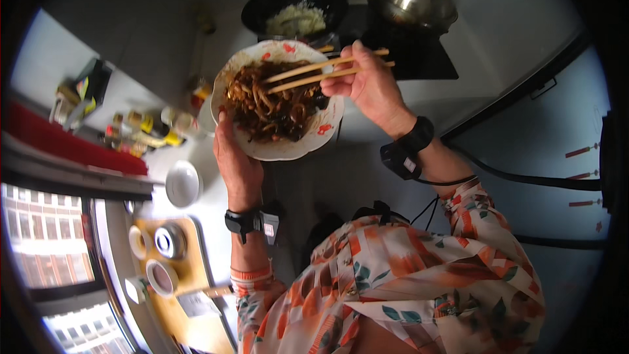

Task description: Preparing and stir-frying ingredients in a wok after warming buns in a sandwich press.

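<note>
My left hand point(237, 167) grips the lower left rim of a white plate point(268, 151) with red flower prints and a wavy edge. On the plate lies a heap of dark, saucy stir-fried food point(275, 103) with brown strips in it. Between the fingers of my right hand point(366, 81) is a pair of wooden chopsticks point(314, 73), their tips in the food. Just beyond the plate, a black wok point(250, 14) holds a pale chopped or grated food point(297, 19). The plate is held up in front of the stove, hiding part of the counter.
A lidded steel pot point(410, 0) stands on the black cooktop point(432, 64). Along the left counter are sauce bottles point(147, 125), a white bowl point(183, 184) and a wooden cutting board point(191, 270) bearing bowls and a cleaver point(199, 303). Right of me is a pale refrigerator point(530, 142).
</note>
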